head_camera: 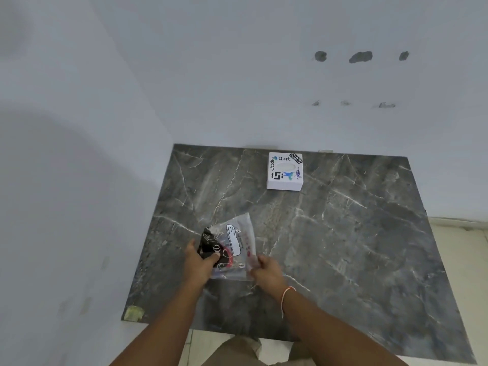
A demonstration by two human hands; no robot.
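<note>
The left hand (pixel 198 262) grips the black printed item (pixel 211 247). The right hand (pixel 265 272) pinches the clear plastic pouch (pixel 243 233), well in front of the white stickered box (pixel 284 171). Separation is judged incomplete.

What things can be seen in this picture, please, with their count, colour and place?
plastic bag: one, clear with black and red contents, over the table
box: one, white with stickers, far side of the table
table: one, dark grey marble, against the walls
tape scrap: one, yellowish, table's near left corner
wall holes: three, dark, above the box
left hand: one, grips the bag's left side
right hand: one, pinches the bag's right edge
</note>
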